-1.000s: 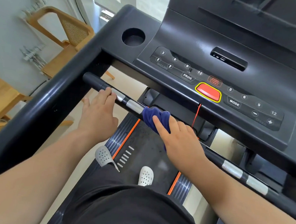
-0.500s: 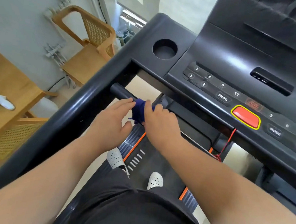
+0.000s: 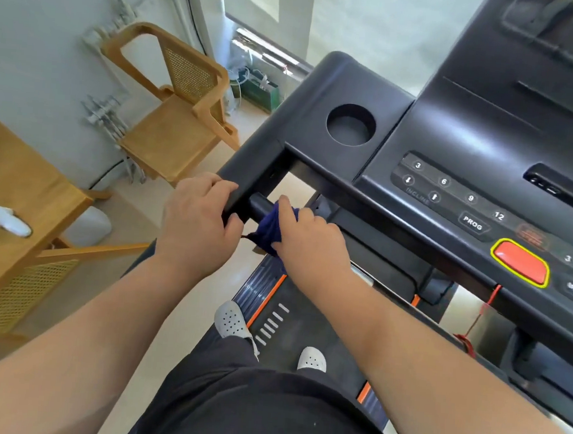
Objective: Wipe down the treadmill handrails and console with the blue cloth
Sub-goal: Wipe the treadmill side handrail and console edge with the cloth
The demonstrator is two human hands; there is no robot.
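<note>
nearest you, at 6 o'clock, your dark shorts and two pale perforated clogs [image 3: 232, 319] stand on the treadmill belt [image 3: 303, 340], beside its orange edge stripe.

moving outward, your right hand [image 3: 305, 238] is closed around the blue cloth [image 3: 270, 231], fingers [image 3: 287, 210] folded over the top of it, pressing the bunched cloth onto the cross handrail [image 3: 258, 206]. a loose tail of cloth hangs below the bar. your left hand [image 3: 196, 224] is closed bare on the side handrail [image 3: 247, 180], thumb underneath, just beside the cloth at its 9 o'clock; no cloth is in it.

the relation that governs the coming move: the cross handrail's long axis runs from 10 o'clock to 4 o'clock. the cloth sits at its extreme 10 o'clock end, just short of the junction with the side handrail. judgement: only a short stub of bar remains toward 10 o'clock, so the stroke must either reverse toward 4 o'clock or transfer onto the side rail. the right hand already holds the cloth and is best placed.

farther out, at 1 to 3 o'clock, the console [image 3: 487, 136] appears untouched by the cloth. legible markings: "incline", "prog", "mode", numerals 3, 6, 9, 12, and a further 3. the text above the red button [image 3: 521, 262] is unreadable. a round cup holder [image 3: 351, 124] lies at 12 o'clock.
</note>
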